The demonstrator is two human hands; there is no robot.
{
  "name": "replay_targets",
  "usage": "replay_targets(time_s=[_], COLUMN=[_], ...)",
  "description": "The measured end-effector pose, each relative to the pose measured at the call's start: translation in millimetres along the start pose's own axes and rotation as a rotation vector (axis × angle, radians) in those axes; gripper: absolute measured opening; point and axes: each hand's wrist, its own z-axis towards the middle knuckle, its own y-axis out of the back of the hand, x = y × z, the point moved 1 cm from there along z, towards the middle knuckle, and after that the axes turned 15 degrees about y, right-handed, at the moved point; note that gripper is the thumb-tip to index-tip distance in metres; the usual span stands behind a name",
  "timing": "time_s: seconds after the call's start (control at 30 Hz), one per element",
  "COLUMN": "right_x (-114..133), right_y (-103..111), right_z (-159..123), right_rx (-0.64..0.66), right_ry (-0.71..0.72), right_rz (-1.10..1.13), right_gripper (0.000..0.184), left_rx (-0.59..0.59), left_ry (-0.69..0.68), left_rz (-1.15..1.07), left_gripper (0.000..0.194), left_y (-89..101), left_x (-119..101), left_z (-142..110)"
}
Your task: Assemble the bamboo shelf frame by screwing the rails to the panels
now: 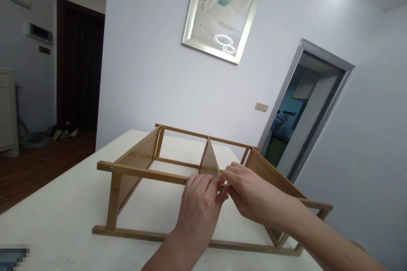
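A wooden shelf frame (136, 171) lies on its side on a white table, with a panel at each end and a middle panel (209, 159) between them. My left hand (200, 199) is closed over the upper near rail, its fingers across the top and its thumb below. Close against it, my right hand (243, 186) pinches at the same rail, by the near end of the middle panel. Between the fingertips shows a small shiny metal piece (223, 189), too small to make out in full. Both hands hide the rail where they meet.
The white table (63, 203) runs beneath the frame. Behind it is a pale wall with a framed picture (222, 12) and a switch plate (261, 107). A doorway (295, 106) opens at right; a dark door (81, 67) and shoes (65, 132) are at left.
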Motion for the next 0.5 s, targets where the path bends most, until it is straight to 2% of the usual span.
replay_targets(time_s=[0.07,0.17,0.33,0.5], right_x=[-3.7,-7.1,-6.5,-7.3], right_y=[-0.7,-2.7,-4.9,-8.5], right_z=[-4.8,-11.5,-20.5,-29.0], right_rx=[-0.046,-0.131,-0.181,-0.227], right_ry=[-0.007,0.069,0.249,0.406], right_rz=[0.02,0.002,-0.241,-0.405], right_gripper=[0.019,0.016,0.017,0.025], left_rx=[-0.002,0.009,-0.009,-0.089], left_ry=[0.005,-0.002,-0.052,-0.128], left_rz=[0.002,0.039,0.108,0.163], left_gripper=[0.004,0.005,0.009,0.013], left_y=[-0.9,-1.8,-3.3,-9.3], left_x=[0.2,-0.6,-2.2,2.7], left_z=[-0.1,-0.6,-2.4,-6.0])
